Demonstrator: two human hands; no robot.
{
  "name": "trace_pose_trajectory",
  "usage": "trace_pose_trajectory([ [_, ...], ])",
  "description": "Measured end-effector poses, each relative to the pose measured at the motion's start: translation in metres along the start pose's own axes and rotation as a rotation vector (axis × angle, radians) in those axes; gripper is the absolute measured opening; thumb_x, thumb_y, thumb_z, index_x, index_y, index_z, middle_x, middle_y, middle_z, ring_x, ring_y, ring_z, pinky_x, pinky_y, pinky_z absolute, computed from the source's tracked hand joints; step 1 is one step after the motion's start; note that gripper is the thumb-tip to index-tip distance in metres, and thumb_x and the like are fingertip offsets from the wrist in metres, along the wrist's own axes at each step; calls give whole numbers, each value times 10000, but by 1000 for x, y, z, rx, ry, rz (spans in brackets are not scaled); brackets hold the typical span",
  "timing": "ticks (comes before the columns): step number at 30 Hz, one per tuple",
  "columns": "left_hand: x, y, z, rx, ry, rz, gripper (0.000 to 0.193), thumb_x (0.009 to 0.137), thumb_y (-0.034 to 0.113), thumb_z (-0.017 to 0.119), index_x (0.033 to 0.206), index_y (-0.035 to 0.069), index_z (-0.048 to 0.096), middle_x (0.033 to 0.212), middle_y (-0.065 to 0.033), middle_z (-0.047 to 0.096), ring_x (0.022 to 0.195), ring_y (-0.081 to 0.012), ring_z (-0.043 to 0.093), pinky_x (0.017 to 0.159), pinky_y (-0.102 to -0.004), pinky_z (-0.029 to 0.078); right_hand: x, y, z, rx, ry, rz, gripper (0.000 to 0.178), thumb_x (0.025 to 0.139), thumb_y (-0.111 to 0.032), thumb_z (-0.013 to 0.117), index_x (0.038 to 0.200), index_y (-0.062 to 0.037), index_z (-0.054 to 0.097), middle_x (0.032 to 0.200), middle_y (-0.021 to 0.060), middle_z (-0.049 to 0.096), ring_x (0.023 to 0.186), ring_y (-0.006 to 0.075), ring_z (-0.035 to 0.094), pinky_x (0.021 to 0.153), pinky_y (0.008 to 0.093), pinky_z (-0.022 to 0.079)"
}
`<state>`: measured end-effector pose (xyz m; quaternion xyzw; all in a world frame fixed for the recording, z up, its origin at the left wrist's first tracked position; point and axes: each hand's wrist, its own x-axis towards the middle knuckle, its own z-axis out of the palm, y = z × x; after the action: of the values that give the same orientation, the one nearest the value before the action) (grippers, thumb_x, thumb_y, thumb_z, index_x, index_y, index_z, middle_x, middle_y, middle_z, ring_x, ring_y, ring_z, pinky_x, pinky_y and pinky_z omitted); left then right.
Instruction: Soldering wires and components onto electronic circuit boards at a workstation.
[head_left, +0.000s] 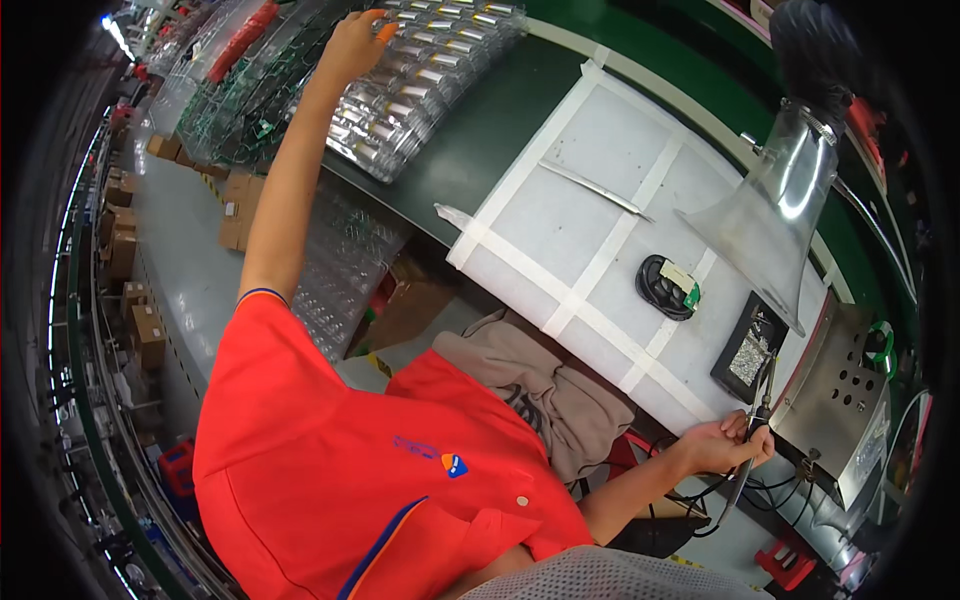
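Note:
My left hand (355,45), with orange finger covers, reaches over a clear plastic tray (385,178) at the far left of the bench. Rows of small silver and yellow parts (420,75) fill the tray. The covered fingertips look apart, with nothing visible between them. At the bench's right front edge, my right hand (725,445) grips a soldering iron (762,405), its tip end pointing away from me. Beyond that hand lies a black tray (727,368) of silvery bits. A round black part (655,290) with a green and cream circuit board rests on the white work surface.
White tape crosses the padded work surface (560,250), where metal tweezers (595,188) lie. A clear extraction hood (765,205) hangs over its right side. A perforated metal box (835,375) stands at the right. Tangled green parts in plastic (250,100) lie far left; cables (710,500) hang below.

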<state>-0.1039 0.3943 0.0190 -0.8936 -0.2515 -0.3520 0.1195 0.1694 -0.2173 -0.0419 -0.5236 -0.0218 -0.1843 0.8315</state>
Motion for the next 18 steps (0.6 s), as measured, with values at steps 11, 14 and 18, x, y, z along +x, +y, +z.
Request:
trace_pose_trajectory([
  [11,22,-3,25,-3,-412,-703,536,721,577,758,784,45,748,795,-198,703,809,-344,701,768,-413,542,2,-8,-27,8,-10,-43,155,930,-137,574,866,-59,457,624,-1,374,484,75,307,433,233,265],
  [14,8,-37,26,440,-290,-119,374,842,482,648,750,133,744,681,-98,681,638,-252,668,598,-378,527,-4,-17,-15,-145,113,73,103,899,-163,575,889,-91,502,661,-17,356,521,87,301,474,254,245],
  [18,29,-6,-7,-209,-282,-473,348,879,336,686,1115,82,717,990,-83,735,909,-149,678,791,-258,506,-3,-13,-29,-107,70,116,81,936,-138,591,960,-94,528,775,-4,486,561,85,380,472,210,321],
])
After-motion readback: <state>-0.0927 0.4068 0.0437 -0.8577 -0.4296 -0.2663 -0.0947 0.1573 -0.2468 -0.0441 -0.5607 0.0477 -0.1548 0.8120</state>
